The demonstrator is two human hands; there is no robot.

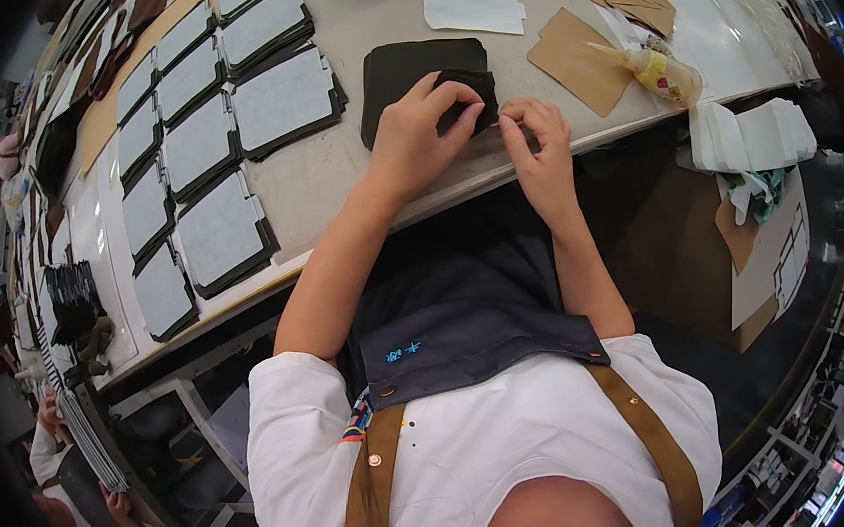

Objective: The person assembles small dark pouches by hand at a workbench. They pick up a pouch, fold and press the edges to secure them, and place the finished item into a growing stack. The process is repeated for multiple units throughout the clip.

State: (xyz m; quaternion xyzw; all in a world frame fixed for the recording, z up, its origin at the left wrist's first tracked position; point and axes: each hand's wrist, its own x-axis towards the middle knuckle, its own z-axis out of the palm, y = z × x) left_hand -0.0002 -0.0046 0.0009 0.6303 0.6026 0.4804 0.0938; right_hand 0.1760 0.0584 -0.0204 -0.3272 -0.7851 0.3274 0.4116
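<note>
A black flat piece point(405, 69), leather or cloth, lies on the table before me with rounded corners. Its right side is lifted and curls toward me. My left hand point(421, 133) rests over its near right part, thumb and index finger pinching the raised edge. Just right of that edge is my right hand point(540, 138), its thumb and fingertips drawn together. Whatever lies between those right fingertips, if anything, is too small to make out. Beyond the black piece lies a white sheet point(473, 5) with a notched side.
Rows of stacked grey-faced, black-edged pieces point(201, 147) cover the table's left side. On the right are a brown card point(580, 61), a yellowish nozzle bottle point(667, 78) lying on its side, and white folded padding point(752, 134) at the edge. A co-worker point(90, 483) is at lower left.
</note>
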